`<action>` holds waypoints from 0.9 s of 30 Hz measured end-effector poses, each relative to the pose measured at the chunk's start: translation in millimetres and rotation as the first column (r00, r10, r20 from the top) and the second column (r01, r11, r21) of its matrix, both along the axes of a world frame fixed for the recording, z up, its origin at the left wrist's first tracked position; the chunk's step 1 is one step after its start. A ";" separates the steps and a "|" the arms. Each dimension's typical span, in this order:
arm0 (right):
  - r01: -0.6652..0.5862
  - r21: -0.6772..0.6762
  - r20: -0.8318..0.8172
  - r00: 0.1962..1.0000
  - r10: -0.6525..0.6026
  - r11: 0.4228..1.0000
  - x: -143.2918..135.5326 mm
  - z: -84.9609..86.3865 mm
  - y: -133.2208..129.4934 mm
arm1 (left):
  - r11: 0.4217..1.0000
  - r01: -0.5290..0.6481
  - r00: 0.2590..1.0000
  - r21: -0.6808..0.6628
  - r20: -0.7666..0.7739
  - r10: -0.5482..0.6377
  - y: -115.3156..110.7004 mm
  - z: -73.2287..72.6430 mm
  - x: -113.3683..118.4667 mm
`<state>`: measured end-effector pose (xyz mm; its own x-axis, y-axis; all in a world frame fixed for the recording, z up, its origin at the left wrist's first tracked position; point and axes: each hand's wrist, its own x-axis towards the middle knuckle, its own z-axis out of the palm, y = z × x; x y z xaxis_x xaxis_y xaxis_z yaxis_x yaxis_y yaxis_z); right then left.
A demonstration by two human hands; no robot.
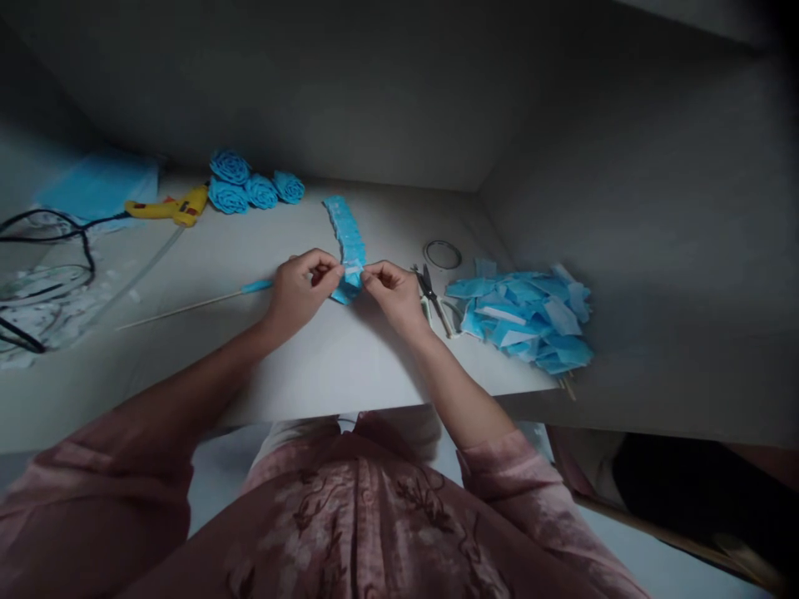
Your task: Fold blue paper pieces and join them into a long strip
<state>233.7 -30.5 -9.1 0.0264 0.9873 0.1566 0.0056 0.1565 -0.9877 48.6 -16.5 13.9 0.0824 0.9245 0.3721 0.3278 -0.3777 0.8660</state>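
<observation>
A long pleated strip of blue paper-like material [347, 233] lies on the table, running away from me. At its near part, my left hand [305, 283] pinches the left edge between thumb and fingers. My right hand [392, 291] pinches the opposite edge, so both hands are closed on the strip. A pale patch shows between the fingertips. By my left wrist rests a thin stick [187, 311] with a blue-wrapped end, partly hidden by that hand. Just right of my right hand lie scissors [437, 301] with dark blades.
Several blue rosettes [250, 185] sit at the back left, beside a yellow glue gun [171, 206] with a black cord. Blue sheets [100, 187] lie farther left. A wire ring [443, 254] and a heap of blue cut pieces [528, 316] are on the right, near the side wall.
</observation>
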 end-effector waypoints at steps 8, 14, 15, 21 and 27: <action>-0.041 0.056 0.148 0.988 0.032 0.998 -2.9 3.8 -5.4 | 0.988 0.004 0.946 0.152 -0.320 0.045 0.7 -8.0 -1.6; -0.030 0.182 0.280 0.960 -0.023 0.983 -2.7 1.3 -5.9 | 0.982 0.029 0.922 0.187 -0.385 0.046 0.3 -7.5 -2.7; -0.035 0.203 0.295 0.955 -0.027 0.979 -2.6 1.2 -6.2 | 0.982 0.032 0.922 0.186 -0.385 0.043 0.3 -7.1 -2.6; -0.048 0.239 0.358 0.933 -0.042 0.970 -2.4 2.4 -8.7 | 0.984 0.030 0.929 0.175 -0.369 0.037 2.3 -8.7 -1.9; -0.037 0.203 0.382 0.923 -0.045 0.978 -2.3 3.8 -10.7 | 0.985 0.029 0.914 0.172 -0.403 0.043 2.8 -8.1 -1.5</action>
